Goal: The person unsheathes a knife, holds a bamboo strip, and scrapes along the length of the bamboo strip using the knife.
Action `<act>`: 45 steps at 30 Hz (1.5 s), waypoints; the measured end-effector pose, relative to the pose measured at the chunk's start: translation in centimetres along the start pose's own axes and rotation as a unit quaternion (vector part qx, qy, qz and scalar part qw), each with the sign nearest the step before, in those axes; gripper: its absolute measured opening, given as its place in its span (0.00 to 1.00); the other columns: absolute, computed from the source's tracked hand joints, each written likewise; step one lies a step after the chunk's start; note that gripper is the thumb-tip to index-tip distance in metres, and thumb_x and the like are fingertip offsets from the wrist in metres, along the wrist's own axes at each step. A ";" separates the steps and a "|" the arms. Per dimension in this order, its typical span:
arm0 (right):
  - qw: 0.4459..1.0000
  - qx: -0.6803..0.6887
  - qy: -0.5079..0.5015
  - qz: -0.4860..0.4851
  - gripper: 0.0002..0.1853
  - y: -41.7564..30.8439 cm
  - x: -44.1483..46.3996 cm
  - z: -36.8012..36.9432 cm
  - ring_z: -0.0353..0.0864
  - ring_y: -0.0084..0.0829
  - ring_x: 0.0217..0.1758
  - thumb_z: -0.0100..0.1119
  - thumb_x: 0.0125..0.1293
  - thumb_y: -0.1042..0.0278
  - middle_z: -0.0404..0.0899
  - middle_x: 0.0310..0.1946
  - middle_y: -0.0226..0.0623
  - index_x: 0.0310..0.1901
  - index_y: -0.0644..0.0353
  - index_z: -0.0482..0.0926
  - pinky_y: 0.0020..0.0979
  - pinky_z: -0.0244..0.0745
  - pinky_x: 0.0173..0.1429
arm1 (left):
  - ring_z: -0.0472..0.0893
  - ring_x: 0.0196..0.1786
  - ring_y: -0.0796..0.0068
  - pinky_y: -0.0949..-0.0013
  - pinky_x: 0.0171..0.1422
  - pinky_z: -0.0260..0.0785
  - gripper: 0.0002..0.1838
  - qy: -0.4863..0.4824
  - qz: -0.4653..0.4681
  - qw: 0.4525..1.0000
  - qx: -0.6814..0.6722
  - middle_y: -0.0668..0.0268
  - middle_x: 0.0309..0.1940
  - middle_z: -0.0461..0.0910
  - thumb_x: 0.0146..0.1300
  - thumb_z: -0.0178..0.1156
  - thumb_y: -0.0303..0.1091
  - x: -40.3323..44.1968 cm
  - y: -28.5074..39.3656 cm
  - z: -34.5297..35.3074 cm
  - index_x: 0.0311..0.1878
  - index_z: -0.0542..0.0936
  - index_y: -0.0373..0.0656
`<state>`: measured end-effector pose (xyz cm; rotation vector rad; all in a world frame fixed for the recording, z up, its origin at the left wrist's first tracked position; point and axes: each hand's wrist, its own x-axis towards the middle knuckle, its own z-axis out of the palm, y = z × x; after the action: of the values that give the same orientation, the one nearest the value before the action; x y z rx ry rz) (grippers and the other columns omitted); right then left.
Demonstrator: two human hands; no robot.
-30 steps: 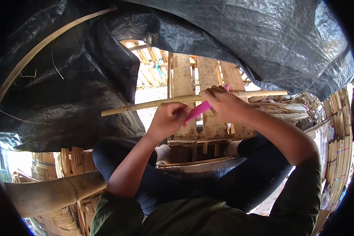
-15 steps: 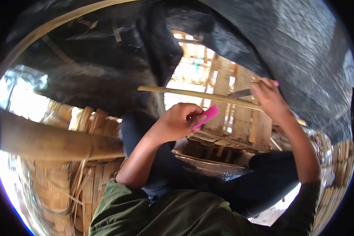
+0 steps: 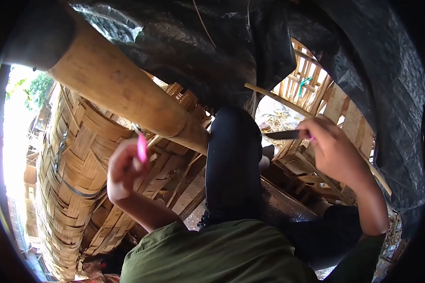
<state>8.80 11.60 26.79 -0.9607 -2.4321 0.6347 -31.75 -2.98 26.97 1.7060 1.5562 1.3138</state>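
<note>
My left hand [image 3: 122, 172] is closed on a flat pink piece, perhaps a knife sheath [image 3: 142, 147]. It is raised beside a woven bamboo wall and slightly blurred. In my right hand [image 3: 333, 151] is a knife [image 3: 282, 135], its dark blade pointing left and a bit of pink handle showing at the fingers. A long thin bamboo stick [image 3: 277, 98] slants through the same hand, its far end rising to the upper left and its other end emerging below the wrist. The right fingers wrap round both, partly hidden by the back of the hand.
A thick bamboo pole [image 3: 127, 89] runs diagonally to my knee [image 3: 233, 155]. Woven bamboo [image 3: 92, 160] stands on the left. Black plastic sheeting [image 3: 198, 52] hangs ahead and to the right. Wooden slats [image 3: 333, 106] lie beyond my right hand.
The view has turned left. My left hand has moved away to the left with the pink piece, toward the woven bamboo. My right hand still holds the knife and stick.
</note>
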 end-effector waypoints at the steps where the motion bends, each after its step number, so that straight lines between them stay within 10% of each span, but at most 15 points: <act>1: 1.000 0.009 -0.010 -0.023 0.10 -0.5 0.2 0.5 0.82 0.47 0.45 0.49 0.60 0.89 0.80 0.38 0.46 0.41 0.66 0.74 0.45 0.75 0.48 | 0.73 0.24 0.83 0.76 0.29 0.64 0.10 0.096 -0.103 0.988 0.063 0.71 0.29 0.78 0.73 0.54 0.30 0.2 0.3 -0.2 0.49 0.81 0.35; 3: 0.998 0.018 -0.021 -0.048 0.10 -1.1 0.5 1.4 0.82 0.47 0.45 0.49 0.60 0.89 0.80 0.37 0.46 0.41 0.67 0.74 0.44 0.75 0.48 | 0.74 0.25 0.80 0.72 0.31 0.67 0.13 0.213 -0.185 0.927 0.246 0.69 0.27 0.78 0.75 0.52 0.32 1.2 -1.1 0.1 0.51 0.81 0.34; 6: 0.998 0.030 -0.039 -0.043 0.10 -1.5 0.5 2.4 0.81 0.47 0.46 0.49 0.59 0.89 0.80 0.37 0.46 0.40 0.67 0.74 0.44 0.75 0.50 | 0.82 0.35 0.48 0.49 0.44 0.73 0.13 0.125 -0.267 0.879 0.375 0.46 0.35 0.83 0.75 0.51 0.31 1.9 -5.4 0.9 0.49 0.81 0.31; 9: 0.998 0.032 -0.042 -0.039 0.11 -1.7 0.3 2.7 0.80 0.48 0.47 0.49 0.58 0.89 0.80 0.36 0.47 0.41 0.67 0.74 0.44 0.74 0.52 | 0.80 0.51 0.41 0.49 0.56 0.72 0.14 0.181 -0.129 0.875 0.430 0.41 0.45 0.81 0.72 0.52 0.29 3.7 -9.8 1.8 0.52 0.78 0.28; 19: 0.996 0.056 -0.063 -0.034 0.10 -2.6 0.2 4.3 0.79 0.49 0.51 0.54 0.56 0.88 0.80 0.39 0.47 0.40 0.66 0.73 0.47 0.75 0.56 | 0.83 0.56 0.62 0.60 0.59 0.74 0.24 0.292 -0.077 0.945 0.122 0.55 0.54 0.84 0.72 0.55 0.46 9.6 -23.3 -0.2 0.61 0.78 0.36; 21: 0.996 0.053 -0.072 -0.023 0.10 -2.6 0.1 4.2 0.79 0.48 0.51 0.56 0.57 0.87 0.80 0.39 0.46 0.40 0.66 0.73 0.47 0.75 0.56 | 0.81 0.59 0.62 0.61 0.63 0.75 0.23 0.300 -0.046 0.927 -0.219 0.56 0.61 0.79 0.75 0.54 0.40 10.3 -28.0 -2.5 0.66 0.72 0.36; 23: 0.996 0.056 -0.061 -0.024 0.10 -2.4 0.0 4.1 0.79 0.48 0.52 0.60 0.56 0.85 0.81 0.39 0.46 0.40 0.66 0.74 0.46 0.75 0.57 | 0.82 0.58 0.63 0.61 0.62 0.74 0.25 0.314 -0.080 0.945 -0.043 0.57 0.58 0.82 0.73 0.55 0.43 10.2 -28.4 -2.7 0.66 0.74 0.38; 27: 0.997 0.052 -0.059 -0.015 0.12 -2.1 -0.1 4.1 0.80 0.48 0.53 0.61 0.55 0.85 0.81 0.39 0.47 0.41 0.66 0.74 0.46 0.75 0.57 | 0.83 0.57 0.62 0.60 0.63 0.73 0.26 0.286 -0.002 0.897 0.336 0.57 0.56 0.84 0.71 0.56 0.46 10.1 -26.9 -1.9 0.64 0.77 0.39; 31: 0.997 0.042 -0.064 -0.016 0.11 -2.0 -0.2 3.9 0.80 0.49 0.53 0.59 0.55 0.85 0.82 0.40 0.48 0.42 0.67 0.75 0.46 0.75 0.58 | 0.82 0.57 0.62 0.60 0.63 0.74 0.22 0.281 -0.025 0.959 0.027 0.55 0.57 0.82 0.75 0.54 0.40 9.6 -21.4 -0.9 0.65 0.74 0.35; 35: 0.998 0.017 -0.064 -0.018 0.13 0.0 -1.0 3.3 0.80 0.49 0.54 0.53 0.55 0.87 0.82 0.40 0.50 0.44 0.68 0.75 0.46 0.75 0.59 | 0.86 0.53 0.60 0.58 0.57 0.76 0.18 0.173 -0.007 0.919 0.353 0.49 0.49 0.87 0.69 0.57 0.32 7.7 -13.2 -0.4 0.57 0.81 0.33; 41: 0.987 -0.045 -0.062 0.141 0.14 4.6 -5.2 -2.0 0.83 0.54 0.48 0.48 0.59 0.89 0.82 0.41 0.56 0.46 0.70 0.76 0.46 0.75 0.53 | 0.83 0.52 0.40 0.52 0.59 0.72 0.21 0.119 -0.135 0.897 0.404 0.40 0.48 0.83 0.62 0.58 0.33 4.9 -5.2 0.3 0.55 0.79 0.27; 43: 0.980 -0.056 -0.049 0.182 0.12 6.9 -7.4 -4.1 0.84 0.55 0.46 0.48 0.62 0.87 0.82 0.39 0.58 0.45 0.70 0.76 0.47 0.75 0.51 | 0.84 0.47 0.42 0.53 0.56 0.74 0.18 0.096 0.045 0.888 0.447 0.46 0.39 0.85 0.62 0.54 0.26 1.8 -6.1 -0.4 0.53 0.78 0.28; 45: 0.967 -0.068 -0.041 0.242 0.08 9.5 -10.0 -5.3 0.83 0.55 0.44 0.49 0.66 0.84 0.81 0.37 0.60 0.44 0.71 0.76 0.46 0.74 0.48 | 0.86 0.27 0.65 0.67 0.35 0.77 0.17 -0.066 -0.278 0.924 0.254 0.60 0.23 0.84 0.58 0.59 0.20 0.2 0.7 1.4 0.52 0.82 0.33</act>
<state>23.17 12.00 23.30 -1.6408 -2.3426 0.6833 -30.25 -2.57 27.04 1.4012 2.2102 0.5253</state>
